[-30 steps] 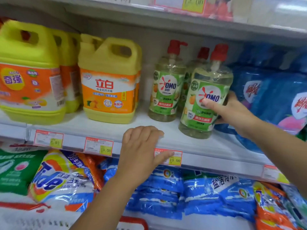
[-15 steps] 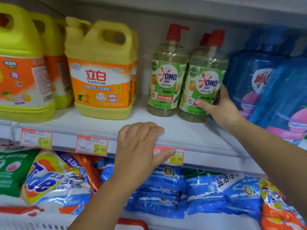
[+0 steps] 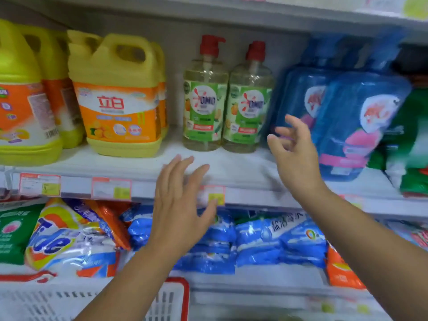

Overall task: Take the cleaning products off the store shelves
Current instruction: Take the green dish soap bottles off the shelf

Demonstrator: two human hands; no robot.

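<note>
The right hand is open, its fingers spread and a little bent, and it holds nothing. It hangs in the middle right of the frame, just beside the right OMO pump bottle and in front of a blue detergent bottle. The left hand is open too, in the centre over the front edge of the shelf. I cannot tell if it touches the edge.

Both OMO bottles stand upright at the back of this shelf, very close together. The left OMO pump bottle is near the yellow dish soap jug.

These bottles are tall and narrow. A push from the right side alone may knock one into the other and tip it. The smooth plastic may slip in a one-hand grip. The back of the right hand may also bump the blue bottle, which seems to lean.
</note>
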